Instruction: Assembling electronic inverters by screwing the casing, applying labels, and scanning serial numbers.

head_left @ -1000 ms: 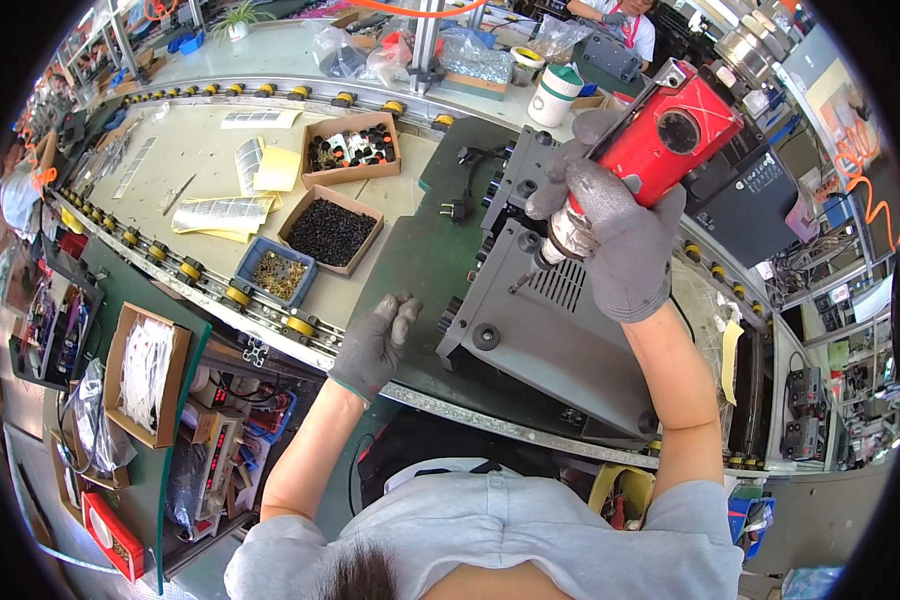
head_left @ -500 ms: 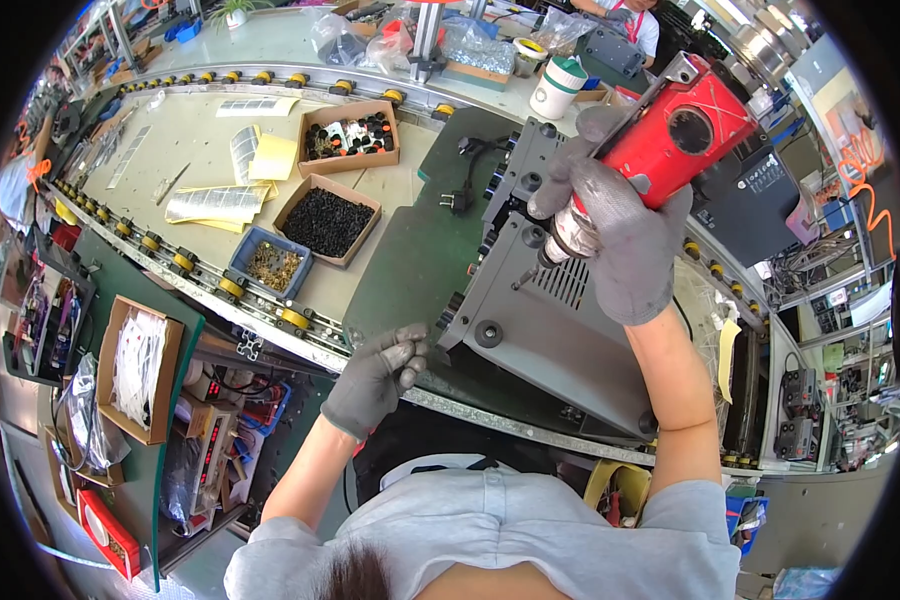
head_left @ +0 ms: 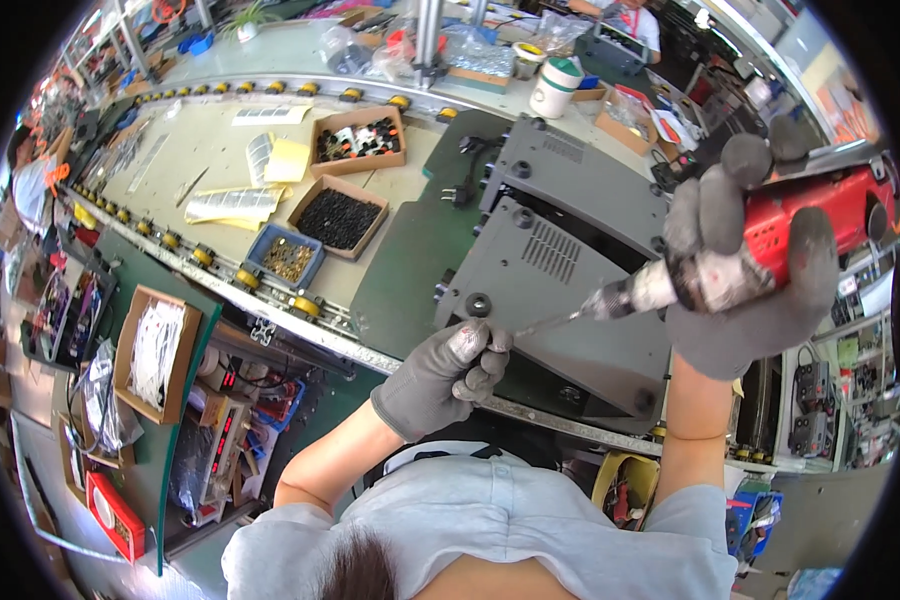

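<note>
A red power screwdriver [head_left: 855,205] is gripped in my right hand [head_left: 740,325], which wears a grey glove. It lies tilted, its long bit [head_left: 550,325] pointing left over the near grey metal case [head_left: 595,315]. At the bit's tip is my left hand [head_left: 440,382], also gloved, with thumb and fingers pinched together. Whatever may be between those fingertips is too small to make out. The case lies with its vent slots and round black feet facing up. Behind it lies a second grey case [head_left: 595,180] of the same kind.
Left of the cases are a carton of black screws [head_left: 338,220], a blue tray of brass-coloured screws [head_left: 285,258] and a carton of mixed small parts [head_left: 358,142]. A black plug cord [head_left: 460,190] lies on the green mat [head_left: 395,285]. A roller rail [head_left: 202,256] edges the bench.
My right hand has moved right, swinging the power screwdriver from bit-down over the case to pointing left. My left hand has moved right and slightly up, meeting the bit's tip.
</note>
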Demonstrator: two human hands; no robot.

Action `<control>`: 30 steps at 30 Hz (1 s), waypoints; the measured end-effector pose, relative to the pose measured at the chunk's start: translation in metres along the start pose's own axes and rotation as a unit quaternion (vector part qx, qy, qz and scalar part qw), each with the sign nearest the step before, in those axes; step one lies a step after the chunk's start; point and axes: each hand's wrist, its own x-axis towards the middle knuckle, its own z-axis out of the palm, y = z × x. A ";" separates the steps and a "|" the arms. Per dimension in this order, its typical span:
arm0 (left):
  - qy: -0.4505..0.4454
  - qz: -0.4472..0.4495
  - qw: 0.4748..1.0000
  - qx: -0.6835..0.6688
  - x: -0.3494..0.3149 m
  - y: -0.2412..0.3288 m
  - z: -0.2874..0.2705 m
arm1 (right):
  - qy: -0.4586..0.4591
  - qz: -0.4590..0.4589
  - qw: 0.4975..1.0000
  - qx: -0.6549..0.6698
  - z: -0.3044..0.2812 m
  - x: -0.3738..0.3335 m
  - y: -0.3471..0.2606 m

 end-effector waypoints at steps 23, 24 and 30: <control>0.032 -0.064 0.988 0.136 0.050 -0.022 0.028 | 0.095 -0.047 0.994 -0.018 -0.041 -0.045 -0.028; 0.031 -0.058 0.987 0.145 0.051 -0.021 0.030 | 0.098 -0.051 0.993 -0.029 -0.042 -0.046 -0.027; 0.032 -0.060 0.971 0.228 0.069 -0.023 0.042 | 0.084 -0.055 0.994 -0.048 -0.055 -0.047 -0.045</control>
